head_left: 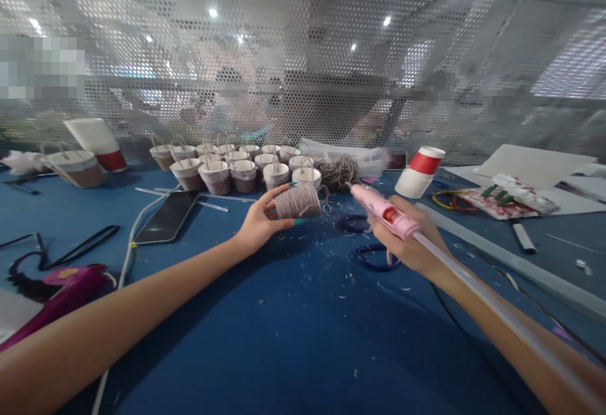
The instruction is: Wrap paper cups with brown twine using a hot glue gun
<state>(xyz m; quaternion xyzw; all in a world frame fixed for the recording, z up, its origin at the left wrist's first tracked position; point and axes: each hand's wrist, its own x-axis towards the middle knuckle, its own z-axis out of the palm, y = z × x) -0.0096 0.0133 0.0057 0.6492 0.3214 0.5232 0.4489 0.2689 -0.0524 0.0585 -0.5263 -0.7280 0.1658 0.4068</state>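
Observation:
My left hand (261, 220) is closed around a small cup wrapped in grey-brown twine (298, 203), which lies on its side in the fingers above the table. A loose twine end curls off its right side. In my right hand (402, 238) is a pink hot glue gun (386, 210), its nozzle pointing up and left toward the twine bundle and the wrapped cup. A long clear glue stick (473, 285) runs out of the gun's back along the forearm. Behind the wrapped cup lies a bundle of twine (338, 173). Blue-handled scissors (376, 257) lie partly behind my right hand.
Rows of small handled cups (243, 176) stand along the back, before a perforated metal screen (303, 86). A phone (168, 218), a white cable (127, 263) and a magenta glue gun (71, 285) lie left. Stacked paper cups (420, 172) and white sheets (525, 165) are right.

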